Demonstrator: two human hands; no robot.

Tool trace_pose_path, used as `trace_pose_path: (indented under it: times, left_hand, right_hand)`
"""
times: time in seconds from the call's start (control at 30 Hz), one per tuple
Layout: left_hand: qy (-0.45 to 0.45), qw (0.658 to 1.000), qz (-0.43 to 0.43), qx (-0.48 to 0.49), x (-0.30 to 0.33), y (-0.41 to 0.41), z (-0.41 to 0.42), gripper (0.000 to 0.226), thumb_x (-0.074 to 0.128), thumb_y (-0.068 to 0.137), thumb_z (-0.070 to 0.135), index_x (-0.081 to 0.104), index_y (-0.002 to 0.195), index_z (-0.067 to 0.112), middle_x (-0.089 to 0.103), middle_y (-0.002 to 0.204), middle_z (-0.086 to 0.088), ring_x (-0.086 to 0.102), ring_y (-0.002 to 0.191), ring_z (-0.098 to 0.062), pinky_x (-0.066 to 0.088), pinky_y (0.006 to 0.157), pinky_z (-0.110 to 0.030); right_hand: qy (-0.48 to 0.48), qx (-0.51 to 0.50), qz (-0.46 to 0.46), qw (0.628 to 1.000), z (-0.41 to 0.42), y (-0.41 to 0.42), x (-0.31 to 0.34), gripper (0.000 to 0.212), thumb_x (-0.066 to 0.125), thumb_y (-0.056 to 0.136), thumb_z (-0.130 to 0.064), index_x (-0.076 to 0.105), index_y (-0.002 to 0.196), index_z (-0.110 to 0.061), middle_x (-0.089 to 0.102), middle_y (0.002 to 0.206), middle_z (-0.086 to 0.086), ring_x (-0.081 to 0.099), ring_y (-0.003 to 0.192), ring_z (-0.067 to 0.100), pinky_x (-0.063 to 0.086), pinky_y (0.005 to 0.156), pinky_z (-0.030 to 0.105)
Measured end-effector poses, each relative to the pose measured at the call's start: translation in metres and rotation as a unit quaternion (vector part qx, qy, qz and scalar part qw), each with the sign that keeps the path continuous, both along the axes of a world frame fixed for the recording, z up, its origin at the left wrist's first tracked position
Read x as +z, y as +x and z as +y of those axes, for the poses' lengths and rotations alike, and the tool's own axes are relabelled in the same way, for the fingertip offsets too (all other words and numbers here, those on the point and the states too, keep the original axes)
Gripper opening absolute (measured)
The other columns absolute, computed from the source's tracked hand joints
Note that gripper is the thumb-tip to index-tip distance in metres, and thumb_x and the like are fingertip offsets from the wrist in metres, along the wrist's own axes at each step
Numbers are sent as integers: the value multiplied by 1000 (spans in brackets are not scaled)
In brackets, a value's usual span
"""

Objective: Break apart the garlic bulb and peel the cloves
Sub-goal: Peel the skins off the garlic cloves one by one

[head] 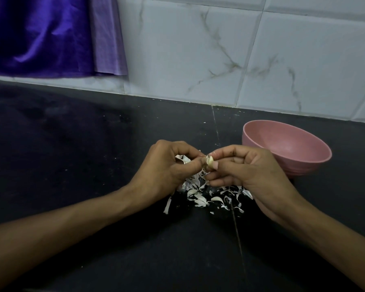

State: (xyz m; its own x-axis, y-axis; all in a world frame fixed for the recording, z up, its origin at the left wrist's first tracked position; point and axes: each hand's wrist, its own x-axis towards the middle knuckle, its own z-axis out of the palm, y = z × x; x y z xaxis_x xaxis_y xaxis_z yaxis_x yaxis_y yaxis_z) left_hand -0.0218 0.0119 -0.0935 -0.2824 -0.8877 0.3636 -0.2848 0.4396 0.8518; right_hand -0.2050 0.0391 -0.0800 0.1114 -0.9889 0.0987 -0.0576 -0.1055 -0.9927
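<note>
The dark, polished stone counter [93, 144] ran beneath a wall of pale, veined tiles [198, 49], with a violet satin cloth [40, 34] hanging at the upper left. A pink, round plastic bowl [287, 148] stood near the right hand, just beyond it; whether it held anything could not be told from this angle. Below the hands lay a scattered heap of white papery garlic skins [202, 197].

The left hand [167, 165] and the right hand [247, 167] met above that heap, both curled inward. Between their fingertips sat a small, pale garlic clove [210, 162], held off the counter, some skin apparently clinging to its lower end.

The likeliest trouble, in my judgement, was the clove slipping: it was small and smooth where bared, and a hard tug on stuck skin could send it into the peelings, where it would be hard to pick out. A nail digging too deep could also bruise or split it.

Both hands pinched the clove between thumb and forefinger, the remaining fingers loosely folded under.
</note>
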Motion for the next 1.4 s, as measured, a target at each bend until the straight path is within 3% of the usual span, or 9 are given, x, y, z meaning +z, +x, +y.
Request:
trace_pose_path:
  times: [0.13,0.27,0.37,0.53,0.77,0.97,1.13,1.33,1.4]
  left_hand:
    - [18,1000,9,2,-1,1,-1,13,70,87,23,74,82,11,59,48,3,45,31,-9,33,35,-16]
    - [-4,1000,-8,-2,-1,0,0,12,69,89,19,73,82,11,61,52,17,44,32,-3,33,36,-13]
    - [-22,1000,-9,-6,-1,0,-1,11,70,88,19,75,82,12,64,64,16,45,35,-2,34,38,-13]
    - [-18,1000,-6,-7,-1,0,-1,11,69,89,18,75,82,11,62,58,17,44,33,-1,33,37,-11]
    - [3,1000,12,-6,-1,2,-4,12,69,90,23,74,82,16,62,53,-8,45,31,-10,33,35,-15]
    - [-5,1000,11,20,-3,6,-7,10,70,88,23,76,85,15,58,46,5,45,30,-4,33,35,-13]
    - [-106,991,-67,42,0,10,-12,4,75,83,26,78,82,22,69,71,12,51,42,0,37,46,-11]
    - [-122,985,-86,86,0,13,-15,18,80,74,40,73,70,25,71,69,11,58,47,-12,53,50,-39]
    - [-127,983,-86,102,-2,15,-19,31,77,70,54,69,64,25,69,65,13,59,50,-8,52,52,-37]
  right_hand:
    - [15,14,-7,1000,0,-2,0,15,68,85,0,69,99,3,74,88,21,74,78,28,62,71,34]
    - [26,24,-18,999,1,-1,3,27,72,77,-10,69,99,3,74,88,19,73,78,28,62,70,34]
    - [28,25,-25,999,2,0,3,36,75,71,-15,68,100,5,73,88,21,72,75,27,62,69,34]
    - [29,16,-24,999,0,0,1,25,72,77,-8,68,98,5,73,87,23,72,73,26,63,67,34]
    - [30,18,-18,999,-1,-1,1,18,68,84,-2,69,102,-1,73,89,20,71,73,22,62,66,33]
    - [17,16,-13,1000,-1,-1,1,25,71,81,-4,66,106,-6,73,90,19,69,71,21,61,63,32]
    - [-5,11,-7,1000,0,-1,3,23,69,83,-1,67,106,-6,73,88,18,68,68,20,61,61,32]
    - [-30,12,2,999,-3,-3,2,18,70,83,-1,69,101,-4,73,86,19,67,67,19,60,59,30]
    - [-39,13,8,999,-3,-4,1,14,70,83,-1,70,97,-4,72,84,17,67,67,19,60,59,30]
